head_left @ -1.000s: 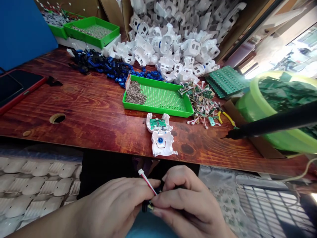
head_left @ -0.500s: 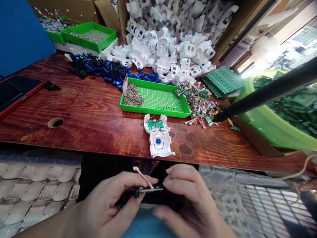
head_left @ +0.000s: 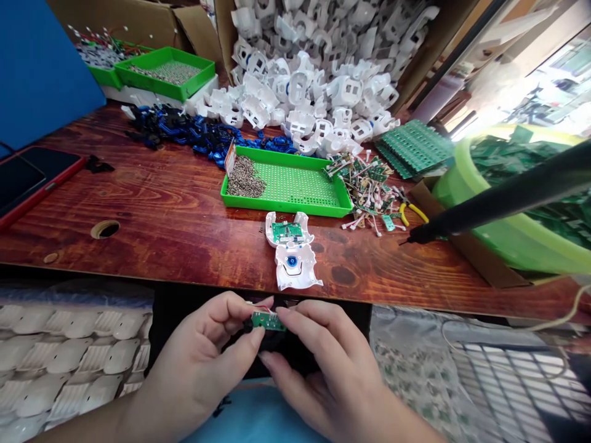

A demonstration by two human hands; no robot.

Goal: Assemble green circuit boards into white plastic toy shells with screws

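A small green circuit board (head_left: 268, 320) with red and white wires is pinched between the thumb and fingers of my left hand (head_left: 210, 347). It lies tilted, with its face towards me. My right hand (head_left: 330, 351) has its fingertips on the board's right end, its thumb lower down; what lies beneath the board is dark and hard to make out. Beyond my hands, near the table's front edge, sits an opened white plastic housing (head_left: 298, 274). Its far half holds a green board (head_left: 286, 232); the near half has a round blue part (head_left: 292, 261).
A green tray (head_left: 295, 209) of small metal screws stands behind the housing. Wired boards (head_left: 369, 184) and yellow-handled pliers (head_left: 415, 212) lie right, near a black bar (head_left: 498, 197) and a green tub (head_left: 462, 178). White shells (head_left: 300, 92) pile up behind. A phone (head_left: 41, 172) lies left.
My right hand has closed in from the right and now touches the board. The board has turned from edge-on to show its green face, and both hands have shifted slightly left.
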